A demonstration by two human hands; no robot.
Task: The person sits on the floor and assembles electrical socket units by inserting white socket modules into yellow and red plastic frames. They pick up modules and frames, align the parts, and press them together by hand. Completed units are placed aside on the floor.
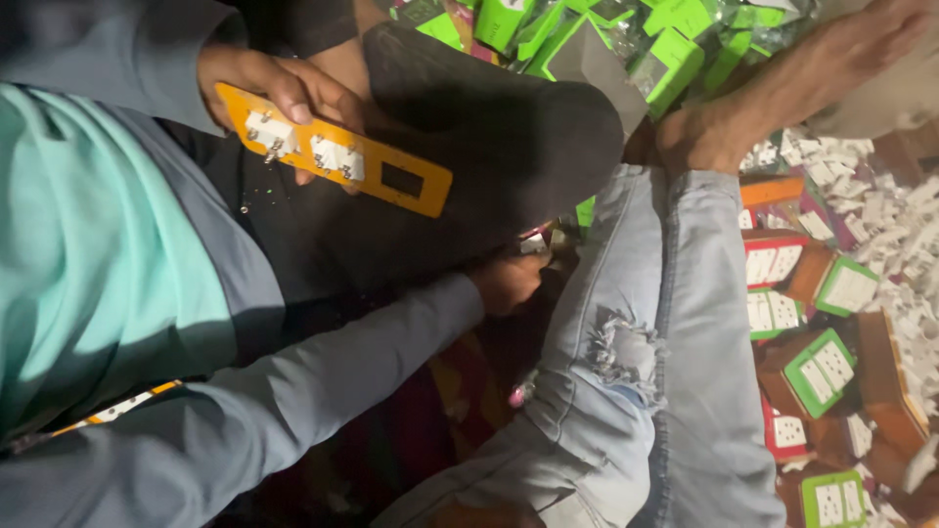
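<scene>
The left hand (279, 88) grips one end of an orange plate (333, 150), fingers wrapped over its top edge and thumb side hidden behind it. The plate slants down to the right across a dark lap; two white sockets (303, 145) sit in its openings next to the hand, and a third opening near the free end is bare. The right hand (509, 282) lies lower and to the right, well apart from the plate, at the end of a grey sleeve (293, 391). Its fingers curl down into the shadow beside a knee in torn pale jeans (626, 342); whether they hold anything cannot be told. A bare foot (773, 93) rests above the jeans, toes pointing to the upper right. Green boxes (675, 39) pile up along the top edge. At the right, red and green plates (812, 332) with white sockets lie among loose white parts (900, 225).
</scene>
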